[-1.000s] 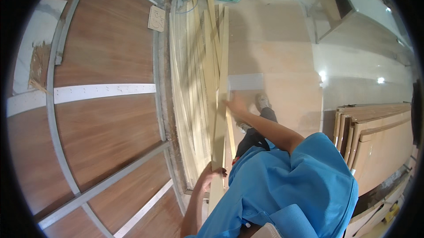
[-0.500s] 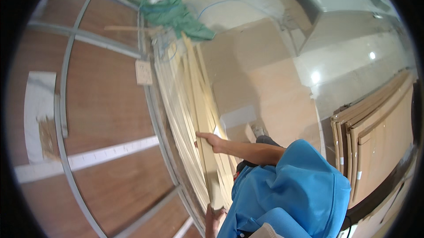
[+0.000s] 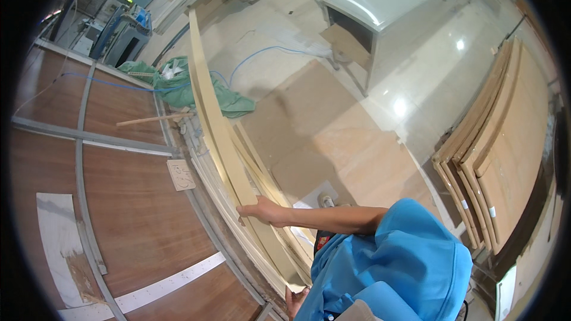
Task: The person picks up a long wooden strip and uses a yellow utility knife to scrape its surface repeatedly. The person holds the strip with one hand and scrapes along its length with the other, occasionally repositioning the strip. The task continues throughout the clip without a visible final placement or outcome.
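A long pale yellow flat strip (image 3: 221, 133) slants from the upper left down toward me, its far part over a green cloth bundle (image 3: 227, 99). Midway along, my right hand (image 3: 264, 211) is closed around its edge, with fingers partly hidden beneath. At the strip's near end, my left hand (image 3: 295, 301) grips it low in the picture, mostly cut off by my blue sleeve. Under and beside it lie several more pale strips (image 3: 279, 202) in a long pile.
Brown panels in a grey metal frame (image 3: 81, 166) stretch along the left. Cardboard sheets (image 3: 315, 136) cover part of the glossy floor. Several wrapped flat panels (image 3: 505, 154) lean at the right. A pale box-like object (image 3: 386, 5) stands at the far right; a blue hose (image 3: 256, 56) crosses the floor.
The held strip has come up off the pile, and its far part now passes over the green cloth. Both hands keep their hold. The view has shifted, showing more of the far room.
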### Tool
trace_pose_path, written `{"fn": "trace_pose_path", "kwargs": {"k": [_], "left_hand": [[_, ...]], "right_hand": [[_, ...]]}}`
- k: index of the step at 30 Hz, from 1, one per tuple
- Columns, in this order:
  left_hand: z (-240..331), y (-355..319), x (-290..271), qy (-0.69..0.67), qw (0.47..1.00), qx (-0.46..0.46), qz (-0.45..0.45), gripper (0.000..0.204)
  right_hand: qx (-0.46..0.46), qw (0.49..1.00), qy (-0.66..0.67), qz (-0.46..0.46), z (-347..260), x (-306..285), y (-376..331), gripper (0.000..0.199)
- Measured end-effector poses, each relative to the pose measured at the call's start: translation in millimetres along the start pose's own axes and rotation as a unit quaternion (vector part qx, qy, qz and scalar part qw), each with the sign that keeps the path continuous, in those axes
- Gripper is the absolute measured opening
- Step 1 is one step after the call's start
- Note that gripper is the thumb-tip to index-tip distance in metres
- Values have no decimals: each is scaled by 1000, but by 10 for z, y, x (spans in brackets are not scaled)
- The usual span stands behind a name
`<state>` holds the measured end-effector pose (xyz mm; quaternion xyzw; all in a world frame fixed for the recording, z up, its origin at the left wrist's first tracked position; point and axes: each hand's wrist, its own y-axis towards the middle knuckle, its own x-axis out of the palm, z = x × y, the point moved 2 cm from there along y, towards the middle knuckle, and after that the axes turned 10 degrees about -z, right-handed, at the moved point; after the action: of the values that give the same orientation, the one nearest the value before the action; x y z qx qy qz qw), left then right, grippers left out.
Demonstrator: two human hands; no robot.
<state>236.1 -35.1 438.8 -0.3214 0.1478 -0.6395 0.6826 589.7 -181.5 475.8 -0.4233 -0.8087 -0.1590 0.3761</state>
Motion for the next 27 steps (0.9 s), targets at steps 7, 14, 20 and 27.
{"fn": "trace_pose_path", "kwargs": {"k": [7,14,20,27], "left_hand": [[641,942,-320,61,993,72,-77,53],[1616,2242,-824,82,994,22,-71,53],[3062,3619,-703,238,932,-54,-267,53],[5279,5989,770,152,912,139,-355,77]], "right_hand": [[7,995,-100,-30,-771,-309,798,43],[-85,994,-59,-31,-1415,-478,1643,44],[-137,974,-179,36,-2009,-762,2302,37],[-121,960,-217,128,-2489,-1617,3162,40]]}}
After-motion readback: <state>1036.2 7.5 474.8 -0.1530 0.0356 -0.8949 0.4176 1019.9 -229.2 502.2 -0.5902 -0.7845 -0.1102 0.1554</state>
